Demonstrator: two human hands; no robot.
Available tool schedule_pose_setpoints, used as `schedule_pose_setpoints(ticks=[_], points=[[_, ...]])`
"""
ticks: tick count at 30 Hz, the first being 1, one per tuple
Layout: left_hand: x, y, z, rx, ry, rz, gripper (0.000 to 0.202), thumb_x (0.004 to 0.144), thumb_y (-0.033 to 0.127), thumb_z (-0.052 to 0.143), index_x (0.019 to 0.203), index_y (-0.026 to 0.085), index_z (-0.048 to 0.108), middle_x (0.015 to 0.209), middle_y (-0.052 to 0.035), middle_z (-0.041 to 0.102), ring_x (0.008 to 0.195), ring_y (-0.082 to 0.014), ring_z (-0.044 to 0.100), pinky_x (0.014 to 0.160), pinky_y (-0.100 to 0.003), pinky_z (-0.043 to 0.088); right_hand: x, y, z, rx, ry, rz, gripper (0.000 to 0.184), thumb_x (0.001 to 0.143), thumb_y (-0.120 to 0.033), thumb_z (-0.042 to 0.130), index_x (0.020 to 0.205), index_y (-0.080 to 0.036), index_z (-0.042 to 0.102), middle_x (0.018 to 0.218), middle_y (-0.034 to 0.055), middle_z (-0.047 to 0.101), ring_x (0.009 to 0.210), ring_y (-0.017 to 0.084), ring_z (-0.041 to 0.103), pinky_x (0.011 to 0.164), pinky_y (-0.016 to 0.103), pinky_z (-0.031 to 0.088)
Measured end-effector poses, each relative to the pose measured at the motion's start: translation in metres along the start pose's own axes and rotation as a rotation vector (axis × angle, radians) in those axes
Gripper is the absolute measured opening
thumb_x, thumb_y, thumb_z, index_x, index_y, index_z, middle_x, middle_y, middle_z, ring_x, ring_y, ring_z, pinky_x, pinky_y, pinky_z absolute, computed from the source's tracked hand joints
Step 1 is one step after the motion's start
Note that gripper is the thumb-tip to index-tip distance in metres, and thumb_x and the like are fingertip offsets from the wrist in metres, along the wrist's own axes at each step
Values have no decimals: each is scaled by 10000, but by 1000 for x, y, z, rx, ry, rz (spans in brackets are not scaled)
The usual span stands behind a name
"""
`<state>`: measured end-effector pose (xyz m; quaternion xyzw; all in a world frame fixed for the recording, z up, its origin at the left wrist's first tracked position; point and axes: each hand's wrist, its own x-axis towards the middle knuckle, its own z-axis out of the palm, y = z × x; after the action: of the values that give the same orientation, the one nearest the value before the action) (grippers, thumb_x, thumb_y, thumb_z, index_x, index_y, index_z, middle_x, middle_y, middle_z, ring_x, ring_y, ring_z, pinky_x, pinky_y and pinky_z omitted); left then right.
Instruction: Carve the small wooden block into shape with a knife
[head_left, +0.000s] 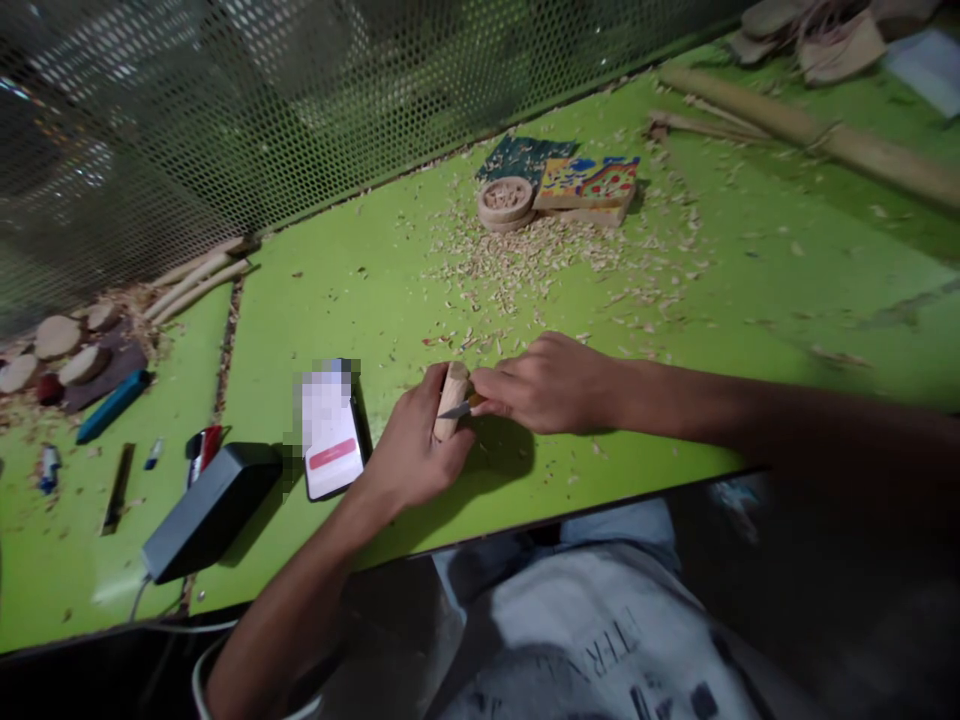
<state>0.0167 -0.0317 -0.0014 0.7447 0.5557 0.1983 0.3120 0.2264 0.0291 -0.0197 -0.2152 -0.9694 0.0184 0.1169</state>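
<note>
My left hand [416, 440] is closed around a short, pale wooden stick [451, 385], holding it tilted close to the green table's front edge. Coming in from the right, my right hand [536, 385] grips a small carving knife [459, 408]. Its blade lies across the side of the wood, touching it or very near; I cannot tell how deep. The knife's handle is mostly hidden in my fingers. Left of my left hand lies a phone [330, 435] with a lit screen, partly blurred out.
Wood shavings [517, 265] spread over the green table [330, 270]. Behind them are a round carved wooden piece [506, 203] and a painted block [589, 185]. A dark box [210, 510] with a cable stands left. A long pole [825, 135] lies back right, below perforated mesh [337, 120].
</note>
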Motion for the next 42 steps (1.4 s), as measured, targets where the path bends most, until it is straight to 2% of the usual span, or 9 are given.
schedule_pose_setpoints(ticks=[5, 8, 10, 12, 14, 17, 22, 35, 42], points=[[2, -4, -6, -13, -16, -60, 317, 743, 274, 519, 1046, 185, 552, 840, -43, 611, 763, -229, 560, 755, -417, 469, 5, 16, 3, 33, -8, 51, 413, 1139, -437, 349, 1204, -163, 651, 818, 47, 771, 563, 133, 520, 579, 316, 145], [-3, -6, -9, -91, -85, -65, 312, 763, 278, 543, 1063, 192, 552, 884, -42, 628, 758, -206, 558, 699, -368, 445, 4, 58, -1, 110, 68, 340, 493, 1156, -408, 274, 1051, -133, 670, 692, 21, 688, 509, 108, 419, 567, 289, 200], [-5, -6, -11, -152, -106, -54, 345, 773, 267, 546, 1110, 194, 560, 910, -39, 634, 758, -195, 564, 686, -351, 438, 2, 85, -8, 58, 260, 553, 496, 1157, -414, 293, 1090, -95, 667, 775, 53, 697, 569, 104, 437, 609, 287, 246], [-5, -6, -10, -171, -81, -56, 416, 766, 261, 549, 1176, 189, 560, 910, -35, 630, 747, -192, 557, 678, -351, 431, 0, 95, -12, 69, 312, 559, 497, 1155, -425, 298, 1147, -83, 659, 840, 73, 707, 618, 113, 480, 641, 285, 286], [-3, -7, -10, -178, -60, -50, 467, 761, 252, 550, 1223, 186, 550, 911, -33, 628, 743, -192, 553, 678, -355, 427, 1, 84, -12, 137, 221, 462, 520, 1148, -465, 280, 1159, -102, 652, 758, 43, 681, 565, 123, 458, 610, 284, 272], [0, -10, -8, -129, -22, -41, 462, 749, 239, 555, 1207, 183, 546, 873, -24, 616, 731, -193, 532, 689, -364, 416, 4, 43, -6, 162, 85, 289, 534, 1136, -508, 273, 1162, -126, 647, 691, 30, 670, 512, 138, 423, 574, 299, 203], [2, -11, -5, -82, -12, -12, 366, 737, 234, 542, 1099, 185, 543, 912, -46, 634, 802, -217, 566, 768, -403, 457, 3, 0, 2, 131, 21, 35, 527, 1147, -492, 229, 1187, -151, 629, 758, 56, 746, 543, 146, 497, 591, 323, 141], [1, -11, 1, 230, 108, -17, 524, 823, 384, 568, 1278, 141, 478, 1020, -147, 700, 820, -310, 678, 703, -447, 499, 0, -8, 4, 26, -2, 18, 460, 1154, -460, 265, 1184, -149, 603, 784, 65, 781, 537, 153, 592, 588, 349, 115], [0, -6, 1, 277, 69, -29, 401, 863, 348, 499, 1213, 152, 507, 1073, -173, 689, 915, -340, 675, 745, -465, 502, 3, -4, 3, -8, -10, 24, 446, 1149, -456, 299, 1216, -155, 621, 792, 61, 788, 538, 149, 586, 590, 344, 123]])
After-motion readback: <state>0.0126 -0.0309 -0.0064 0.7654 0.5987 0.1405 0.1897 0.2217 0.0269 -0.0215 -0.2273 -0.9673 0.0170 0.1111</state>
